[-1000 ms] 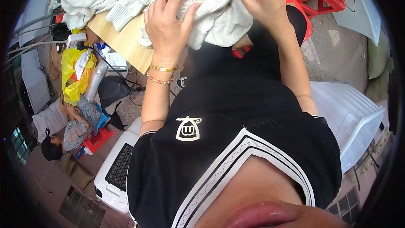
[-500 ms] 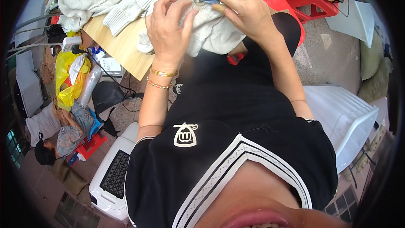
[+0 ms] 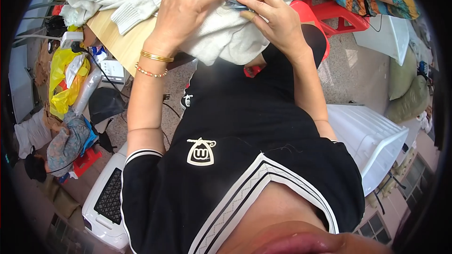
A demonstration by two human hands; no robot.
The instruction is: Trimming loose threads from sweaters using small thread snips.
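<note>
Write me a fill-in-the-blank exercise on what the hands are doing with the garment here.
1. Both hands work on a cream knitted garment that lies partly on a ____ table.
2. The left hand wears gold bracelets on its ____.
3. The right hand pinches a small ____ tool against the knit.
4. Behind the right hand stands a ____ plastic chair.

Missing words: wooden; wrist; metal; red

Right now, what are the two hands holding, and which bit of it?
The left hand presses on a cream knitted garment near its top fold. The right hand pinches a small dark tool, perhaps snips, by its handle end against the cloth.
</note>
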